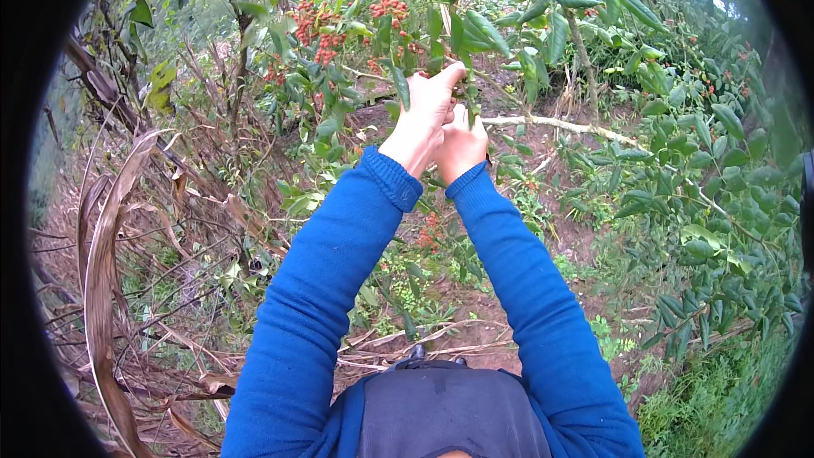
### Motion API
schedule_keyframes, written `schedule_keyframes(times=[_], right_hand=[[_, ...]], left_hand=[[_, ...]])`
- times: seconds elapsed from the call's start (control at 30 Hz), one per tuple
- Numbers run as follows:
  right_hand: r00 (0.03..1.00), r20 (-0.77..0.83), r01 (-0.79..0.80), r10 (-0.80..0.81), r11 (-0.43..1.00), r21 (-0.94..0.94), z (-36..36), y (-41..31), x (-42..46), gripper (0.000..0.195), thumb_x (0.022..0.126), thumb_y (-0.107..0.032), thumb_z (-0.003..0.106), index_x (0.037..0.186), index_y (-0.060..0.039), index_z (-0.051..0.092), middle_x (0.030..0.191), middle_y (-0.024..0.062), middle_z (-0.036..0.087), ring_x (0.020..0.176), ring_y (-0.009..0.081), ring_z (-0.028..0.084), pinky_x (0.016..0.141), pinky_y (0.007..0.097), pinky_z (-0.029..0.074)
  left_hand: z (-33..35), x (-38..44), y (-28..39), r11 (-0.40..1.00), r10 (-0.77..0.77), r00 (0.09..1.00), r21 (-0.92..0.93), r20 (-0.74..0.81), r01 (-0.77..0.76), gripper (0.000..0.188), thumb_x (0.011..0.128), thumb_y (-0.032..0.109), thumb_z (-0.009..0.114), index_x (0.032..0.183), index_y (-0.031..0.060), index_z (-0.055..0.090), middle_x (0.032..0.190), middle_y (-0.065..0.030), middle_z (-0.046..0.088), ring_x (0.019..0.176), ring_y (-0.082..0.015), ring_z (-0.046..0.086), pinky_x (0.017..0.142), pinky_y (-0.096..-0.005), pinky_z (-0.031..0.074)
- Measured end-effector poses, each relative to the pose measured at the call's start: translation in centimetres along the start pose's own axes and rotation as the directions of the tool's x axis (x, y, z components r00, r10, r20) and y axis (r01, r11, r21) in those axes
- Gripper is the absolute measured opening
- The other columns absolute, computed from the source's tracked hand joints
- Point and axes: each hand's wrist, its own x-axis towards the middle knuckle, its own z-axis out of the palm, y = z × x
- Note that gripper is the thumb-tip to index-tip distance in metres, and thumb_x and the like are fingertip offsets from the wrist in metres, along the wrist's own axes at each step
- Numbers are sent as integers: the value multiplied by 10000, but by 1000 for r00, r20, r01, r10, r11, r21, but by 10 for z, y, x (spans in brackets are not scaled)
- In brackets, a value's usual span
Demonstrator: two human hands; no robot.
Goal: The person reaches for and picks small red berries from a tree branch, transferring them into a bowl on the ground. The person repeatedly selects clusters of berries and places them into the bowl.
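Observation:
Both my hands, in blue knitted sleeves, reach up into a leafy shrub at the upper middle. My left hand (427, 102) has its thumb out and its fingers curled among leaves and stems; what lies inside the fingers is hidden. Just below and to the right, touching it, my right hand (462, 140) has bent fingers near a green leaf, and its grasp is also partly hidden. Clusters of small red berries (316, 28) hang on the shrub to the upper left of my hands. Another red berry cluster (430, 232) hangs lower, between my forearms.
A pale bare branch (566, 125) runs rightward from beside my right hand. Dense green foliage (718, 172) fills the right side. A long dry curled leaf (102, 280) and dead stalks stand at the left. A dark cloth (445, 413) covers my front, above dark shoes (417, 352).

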Motion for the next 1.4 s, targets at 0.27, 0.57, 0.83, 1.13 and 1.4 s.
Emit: schedule_keyframes(times=[0.27,0.57,0.83,1.13,1.4], right_hand=[[1000,-13,-23,22,995,-93,-9,4,7,139,706,-128,519,804,-45,574,775,61,527,775,206,529,641,294,444],[999,36,-26,26,999,-21,-10,3,7,256,705,-124,519,908,23,569,812,119,567,794,231,530,726,323,425],[993,112,-35,39,999,-38,-14,5,8,160,730,-130,504,842,-28,554,779,85,527,769,218,516,692,311,410],[996,86,-30,32,999,-23,-16,6,8,349,737,-121,517,1050,32,537,779,77,555,765,210,524,699,305,421],[995,84,-50,44,996,72,-17,5,8,257,729,-107,528,955,11,555,784,88,559,790,232,530,719,324,424]], left_hand=[[13,11,6,963,155,988,223,-12,-149,158,724,120,641,642,75,513,502,28,413,357,-53,314,331,-213,212],[-2,12,20,840,178,980,506,89,-199,182,726,132,638,598,67,527,485,35,427,377,-55,338,357,-225,226],[-15,16,7,979,98,947,140,307,-147,62,774,39,589,743,46,535,550,37,436,422,-45,322,386,-214,195],[-30,30,-5,993,76,903,-118,422,-28,53,826,43,576,842,1,548,627,5,487,463,-36,334,390,-188,193],[-40,40,-5,938,-136,858,-215,495,273,106,826,54,567,845,-46,536,590,-10,442,475,-47,341,360,-178,192]])
